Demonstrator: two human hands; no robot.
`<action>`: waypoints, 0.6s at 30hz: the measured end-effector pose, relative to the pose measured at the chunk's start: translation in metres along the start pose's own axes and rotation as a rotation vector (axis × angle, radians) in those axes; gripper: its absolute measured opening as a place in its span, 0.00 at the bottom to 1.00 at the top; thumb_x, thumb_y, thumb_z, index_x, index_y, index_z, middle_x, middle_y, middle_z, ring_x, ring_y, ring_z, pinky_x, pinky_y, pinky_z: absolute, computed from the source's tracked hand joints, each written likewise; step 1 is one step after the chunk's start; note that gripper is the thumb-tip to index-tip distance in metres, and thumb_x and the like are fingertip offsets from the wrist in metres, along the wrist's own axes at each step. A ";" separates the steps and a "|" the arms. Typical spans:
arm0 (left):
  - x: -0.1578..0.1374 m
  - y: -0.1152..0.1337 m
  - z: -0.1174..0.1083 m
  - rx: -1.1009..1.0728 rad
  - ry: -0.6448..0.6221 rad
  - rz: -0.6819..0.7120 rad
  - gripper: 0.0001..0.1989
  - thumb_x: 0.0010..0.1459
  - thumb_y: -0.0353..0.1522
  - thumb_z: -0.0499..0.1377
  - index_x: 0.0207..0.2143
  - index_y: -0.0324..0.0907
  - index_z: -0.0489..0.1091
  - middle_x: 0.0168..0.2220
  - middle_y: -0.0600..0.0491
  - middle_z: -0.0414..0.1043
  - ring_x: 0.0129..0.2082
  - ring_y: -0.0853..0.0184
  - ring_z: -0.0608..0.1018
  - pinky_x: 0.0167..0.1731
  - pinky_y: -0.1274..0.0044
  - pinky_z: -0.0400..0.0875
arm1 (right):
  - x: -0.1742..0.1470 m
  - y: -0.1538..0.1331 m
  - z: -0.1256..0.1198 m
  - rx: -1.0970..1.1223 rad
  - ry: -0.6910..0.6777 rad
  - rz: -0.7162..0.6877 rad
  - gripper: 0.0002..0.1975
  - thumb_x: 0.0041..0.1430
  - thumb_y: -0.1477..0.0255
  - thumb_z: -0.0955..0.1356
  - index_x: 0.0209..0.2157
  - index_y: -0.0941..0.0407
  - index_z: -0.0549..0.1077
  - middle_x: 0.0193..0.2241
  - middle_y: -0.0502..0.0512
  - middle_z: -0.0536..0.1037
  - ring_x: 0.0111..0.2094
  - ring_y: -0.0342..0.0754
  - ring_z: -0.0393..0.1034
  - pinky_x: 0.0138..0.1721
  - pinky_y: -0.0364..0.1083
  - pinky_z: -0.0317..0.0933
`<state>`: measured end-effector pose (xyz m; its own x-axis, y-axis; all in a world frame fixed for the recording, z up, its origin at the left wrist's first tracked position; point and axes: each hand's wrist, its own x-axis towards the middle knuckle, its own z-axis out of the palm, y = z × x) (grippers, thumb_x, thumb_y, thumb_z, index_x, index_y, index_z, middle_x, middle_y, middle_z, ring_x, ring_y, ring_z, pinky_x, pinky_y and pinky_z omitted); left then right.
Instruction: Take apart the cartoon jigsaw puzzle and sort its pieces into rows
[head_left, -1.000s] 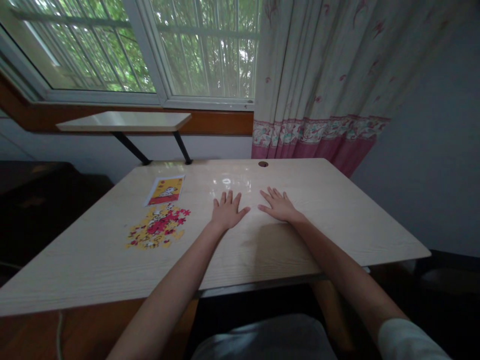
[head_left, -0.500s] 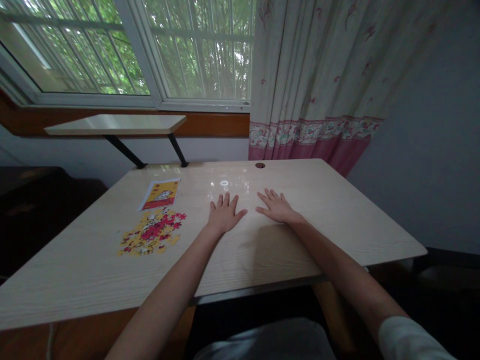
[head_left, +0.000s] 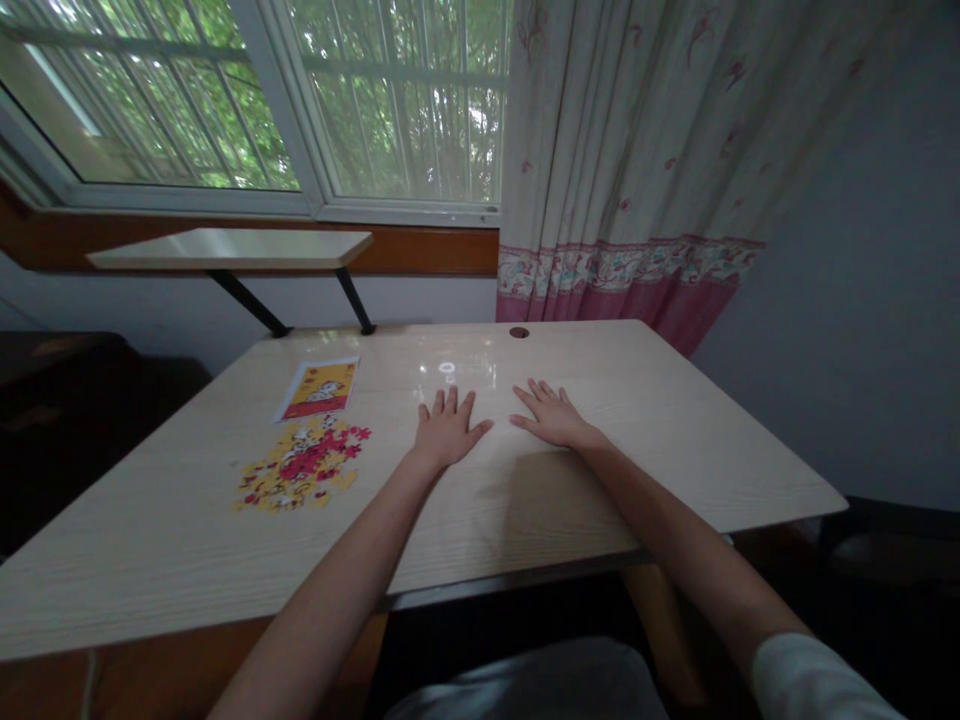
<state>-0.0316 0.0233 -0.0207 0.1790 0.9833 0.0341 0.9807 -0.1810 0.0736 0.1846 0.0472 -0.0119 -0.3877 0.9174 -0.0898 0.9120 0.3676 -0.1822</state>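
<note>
L hand (head_left: 444, 432) & R hand (head_left: 553, 416) flat on table (head_left: 690, 430), grip spread on both, nothing held. Puzzle pcs (head_left: 304, 462) loose, left of L hand, near pic sheet (head_left: 321, 388). Best: palms relaxed, clear of pcs.

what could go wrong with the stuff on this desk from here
The loose puzzle pieces lie scattered to the left of the left hand, so a careless sideways sweep could spread them further. The printed picture lies flat just beyond them with nothing visible weighing it down, so a bump might shift it.
</note>
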 end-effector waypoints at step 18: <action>-0.001 0.000 -0.003 -0.011 -0.017 0.000 0.39 0.56 0.56 0.35 0.63 0.44 0.46 0.65 0.41 0.41 0.63 0.46 0.47 0.55 0.51 0.47 | 0.000 -0.001 0.000 -0.002 -0.002 0.000 0.40 0.56 0.44 0.49 0.64 0.50 0.43 0.65 0.60 0.39 0.64 0.58 0.33 0.59 0.63 0.32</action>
<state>-0.0318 0.0219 -0.0176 0.1801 0.9835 0.0174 0.9798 -0.1809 0.0849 0.1840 0.0466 -0.0116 -0.3877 0.9172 -0.0920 0.9123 0.3675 -0.1804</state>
